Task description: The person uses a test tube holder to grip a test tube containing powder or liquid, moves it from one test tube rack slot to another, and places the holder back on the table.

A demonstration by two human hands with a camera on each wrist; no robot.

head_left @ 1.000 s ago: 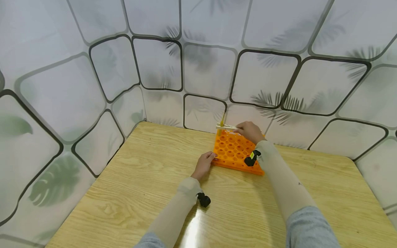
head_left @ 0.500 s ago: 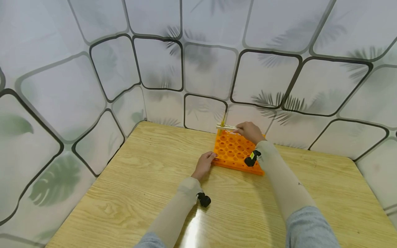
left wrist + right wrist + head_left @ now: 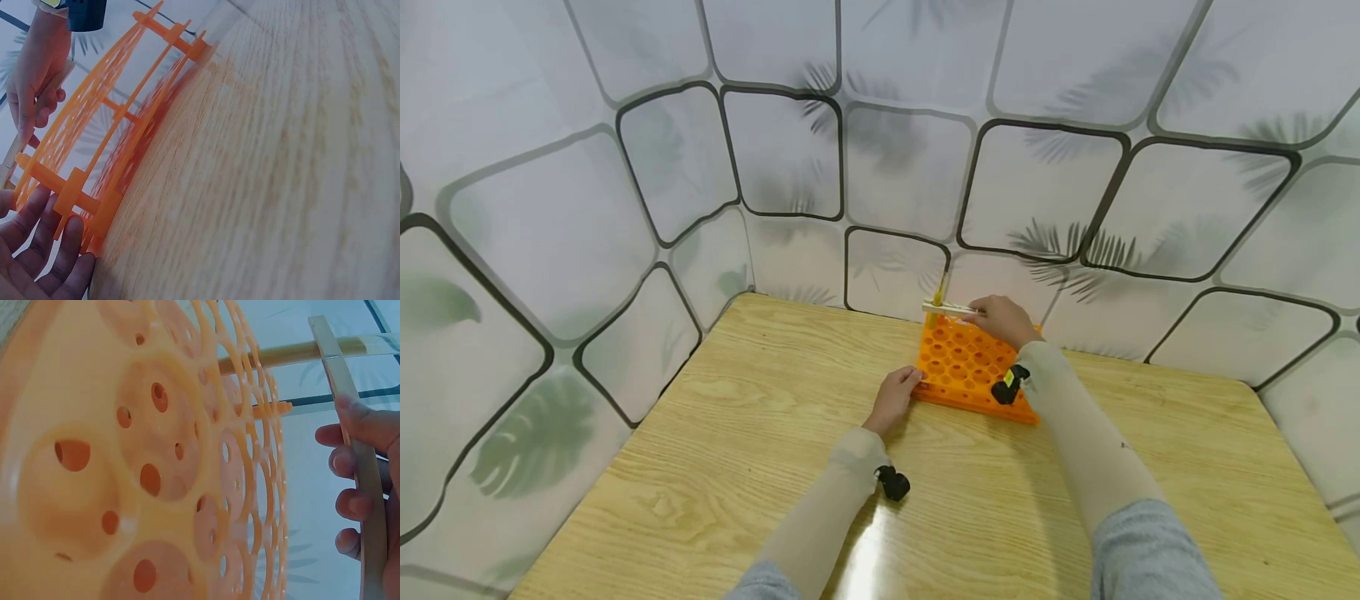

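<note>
An orange plastic test tube rack point(image 3: 977, 405) with rows of round holes stands on the table. My left hand point(image 3: 893, 398) grips its near left corner; the left wrist view has the fingers point(image 3: 47, 240) bent against the end frame. In my right hand point(image 3: 1006, 318), above the rack's back part, is a wooden test tube clamp point(image 3: 953, 308). The clamp's far end is around a test tube point(image 3: 937, 298) with yellow liquid, which stands upright at the back left corner. In the right wrist view, the tube's point(image 3: 281, 356) lower part passes behind the rack's lattice, and the fingers wrap the clamp point(image 3: 369, 481).
The wood-grain table point(image 3: 722, 417) spreads around the rack on all sides. Close behind the rack rises a pale patterned curtain point(image 3: 895, 183). Black cameras point(image 3: 892, 483) sit on both wrists, the right one overlapping the rack in the head view.
</note>
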